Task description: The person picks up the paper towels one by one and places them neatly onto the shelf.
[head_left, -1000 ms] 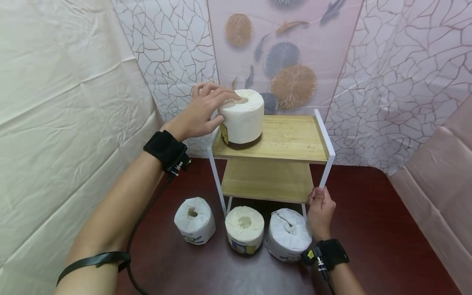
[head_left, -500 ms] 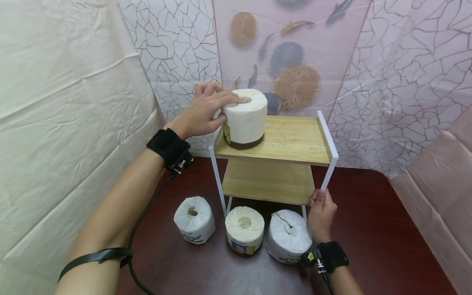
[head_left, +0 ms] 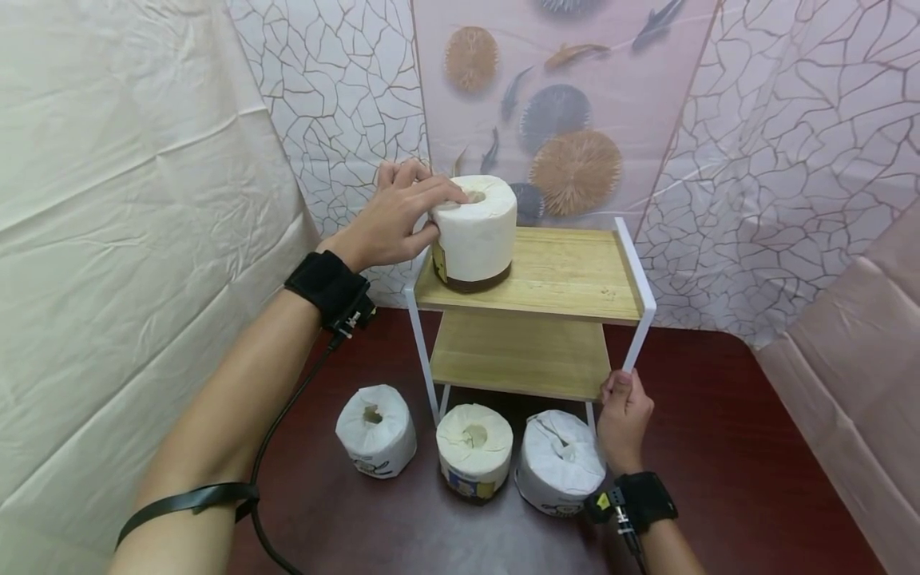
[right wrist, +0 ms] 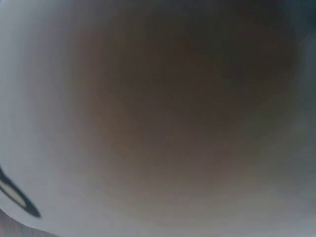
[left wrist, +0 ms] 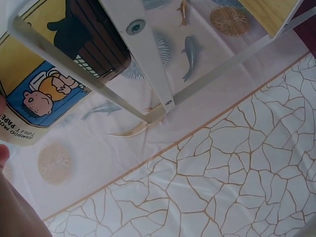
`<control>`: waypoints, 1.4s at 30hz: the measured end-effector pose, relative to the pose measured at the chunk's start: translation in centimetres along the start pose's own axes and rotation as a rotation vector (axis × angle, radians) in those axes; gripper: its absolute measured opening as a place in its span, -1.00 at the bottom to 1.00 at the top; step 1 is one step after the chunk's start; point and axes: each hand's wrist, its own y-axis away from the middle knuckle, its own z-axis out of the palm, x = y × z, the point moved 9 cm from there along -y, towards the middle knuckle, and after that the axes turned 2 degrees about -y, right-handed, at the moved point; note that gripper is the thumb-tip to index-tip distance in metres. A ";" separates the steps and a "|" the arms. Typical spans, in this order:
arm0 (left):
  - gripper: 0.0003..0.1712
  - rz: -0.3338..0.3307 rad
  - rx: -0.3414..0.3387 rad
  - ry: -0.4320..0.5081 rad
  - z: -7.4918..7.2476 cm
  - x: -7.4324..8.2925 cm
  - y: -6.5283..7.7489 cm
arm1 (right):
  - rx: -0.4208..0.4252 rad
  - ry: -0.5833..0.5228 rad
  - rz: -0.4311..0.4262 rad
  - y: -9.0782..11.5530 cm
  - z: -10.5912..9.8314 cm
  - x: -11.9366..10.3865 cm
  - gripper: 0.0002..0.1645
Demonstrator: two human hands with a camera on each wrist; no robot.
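A wrapped toilet paper roll (head_left: 477, 239) stands upright at the left end of the top board of a small wood-and-white-metal shelf rack (head_left: 575, 271). My left hand (head_left: 395, 214) holds this roll, fingers over its top at the core hole and thumb against its side. In the left wrist view the same roll (left wrist: 44, 94) shows its cartoon print, beside the white metal frame (left wrist: 140, 44). Lower down, my right hand (head_left: 625, 415) grips the rack's front right leg. The right wrist view is mostly blurred, filled by a white wrapper (right wrist: 44, 148) with a dark printed mark.
In front of the rack, three more wrapped rolls stand on the dark red table (head_left: 719, 447): a white one (head_left: 377, 435) at left, a cream one (head_left: 474, 447) in the middle, a white one (head_left: 561, 467) beside my right wrist. Patterned cloth (head_left: 345, 88) hangs behind.
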 end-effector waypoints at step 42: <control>-0.37 -0.032 -0.036 -0.130 0.5 2.3 -1.0 | 0.024 -0.033 0.019 -0.1 0.0 -0.6 -0.46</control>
